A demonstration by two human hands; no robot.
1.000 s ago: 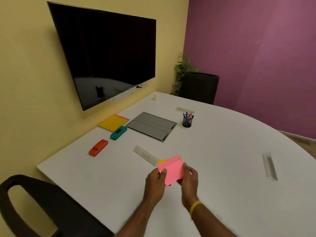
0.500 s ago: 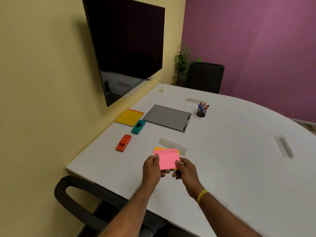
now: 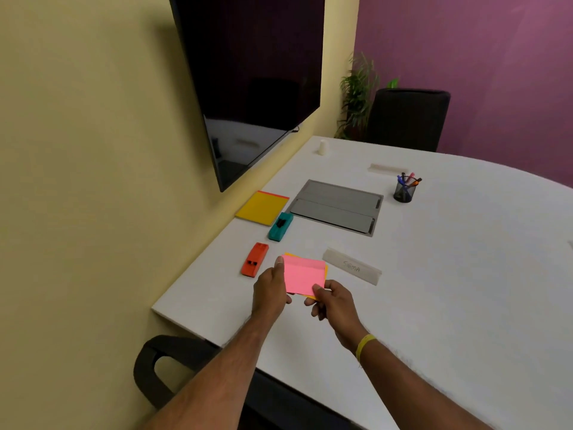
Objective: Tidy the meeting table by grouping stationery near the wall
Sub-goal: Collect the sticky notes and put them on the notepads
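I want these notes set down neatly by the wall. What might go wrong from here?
1. The pink sticky notes and the orange ones beneath are already offset, pinched only at the edges by the left hand and right hand; they could fan apart or slip.
2. The red stapler lies just beyond the left hand toward the wall, so it may get nudged.

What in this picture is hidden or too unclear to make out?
All in the head view:
- Orange sticky notes: mostly covered by the pink sticky notes that both hands hold.
- Left hand fingers: hidden under the notes.
- Name plate: lettering too faint to read surely.
- Pen holder: pens too small to count.
- Small white object: too small to identify.
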